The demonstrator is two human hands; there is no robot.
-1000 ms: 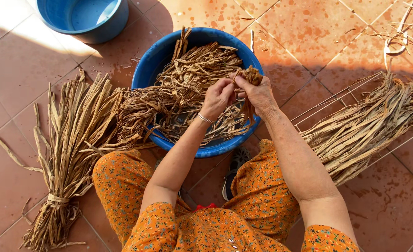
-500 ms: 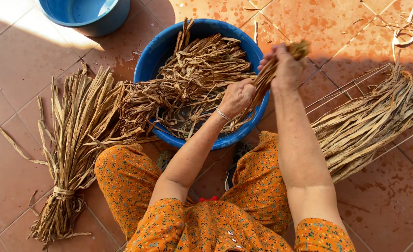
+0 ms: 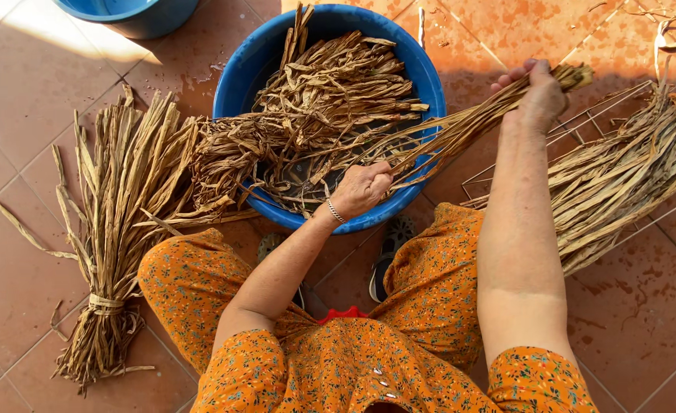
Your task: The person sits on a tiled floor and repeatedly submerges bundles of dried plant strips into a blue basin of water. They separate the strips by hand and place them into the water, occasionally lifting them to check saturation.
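**Dried strips drawn out over a blue basin**

While the right hand [image 3: 538,95] is closed around one end of a bunch of dried strips [image 3: 460,130], that bunch slants from about two o'clock down towards the middle of the view, crossing the rim of the blue basin [image 3: 257,61]. The left hand [image 3: 361,187] has its grip closed on the lower part of the same bunch, just inside the near rim of the basin at roughly six o'clock of the bowl. A thin bracelet [image 3: 335,211] sits on the left wrist.

Inside the basin lies a tangled heap of strips [image 3: 322,92], brown and curled, some spilling over the rim at nine o'clock. Touching that spill, a tied bundle [image 3: 116,229] lies on the tiled floor [image 3: 17,252] at nine o'clock, bound near its lower end and fanning out upward. At three o'clock a loose sheaf [image 3: 620,176] rests on a wire rack [image 3: 582,118], well apart from the basin.

A second blue tub [image 3: 143,15] shows partly at eleven o'clock, cut off by the top edge. The person's knees, in orange flowered cloth [image 3: 429,306], sit at six o'clock, with a sandal [image 3: 387,260] between them just below the basin.
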